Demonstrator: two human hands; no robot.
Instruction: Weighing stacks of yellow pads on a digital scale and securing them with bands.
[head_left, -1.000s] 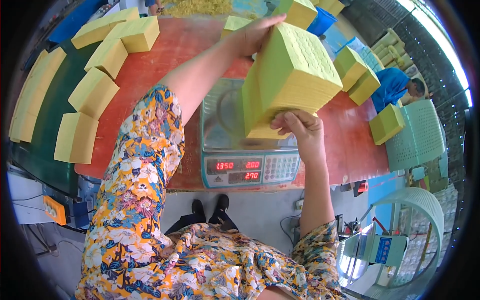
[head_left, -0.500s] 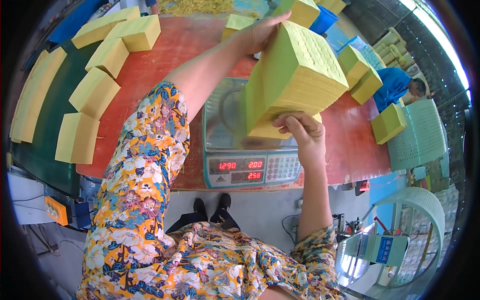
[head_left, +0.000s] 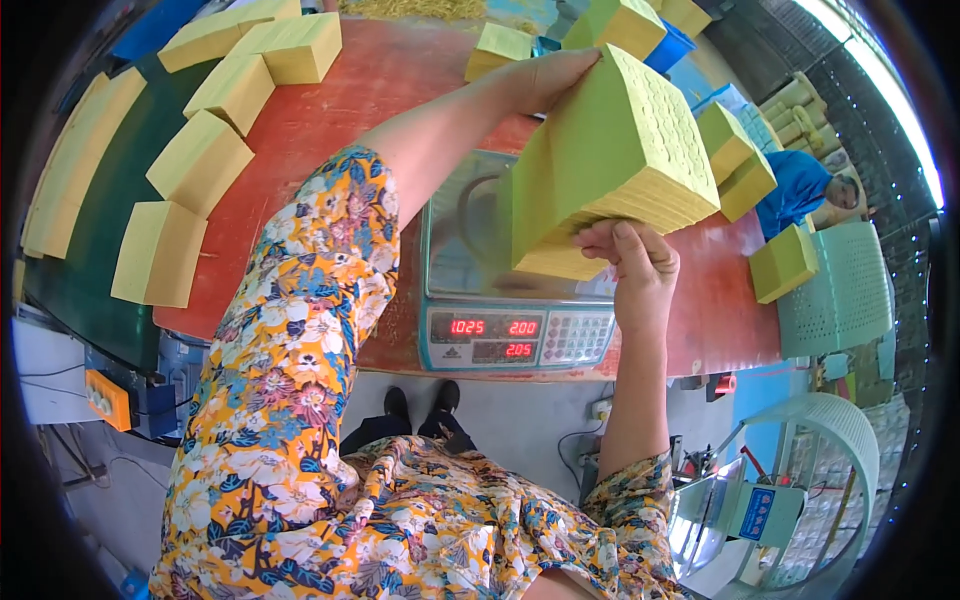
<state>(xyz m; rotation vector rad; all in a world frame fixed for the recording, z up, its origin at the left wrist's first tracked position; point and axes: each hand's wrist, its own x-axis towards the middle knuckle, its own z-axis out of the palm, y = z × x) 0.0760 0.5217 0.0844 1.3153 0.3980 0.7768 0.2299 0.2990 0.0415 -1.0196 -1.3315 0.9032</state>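
Note:
A thick stack of yellow paper sheets (head_left: 600,150), with a scalloped pattern along its right face, stands tilted over a teal weighing scale (head_left: 520,335) with a lit red readout. Around the stack's far upper edge my left hand (head_left: 555,80) is closed, its fingertips partly hidden behind the paper. My right hand (head_left: 640,258) is at the near lower edge, thumb and curled fingers closed on the sheets there. The metal weighing plate (head_left: 460,230) shows left of the stack; whether the stack's underside rests on it I cannot tell.
More yellow paper stacks (head_left: 160,255) line the red table's left side; others (head_left: 745,175) stand at the right. A person in blue (head_left: 795,190) bends beyond them. A pale green perforated basket (head_left: 850,285) is at the right edge, and a blue bin (head_left: 670,48) stands far off.
The view has shifted slightly, moving the table and scale a little rightward. Both hands stay on the stack, and the red digits on the scale have changed.

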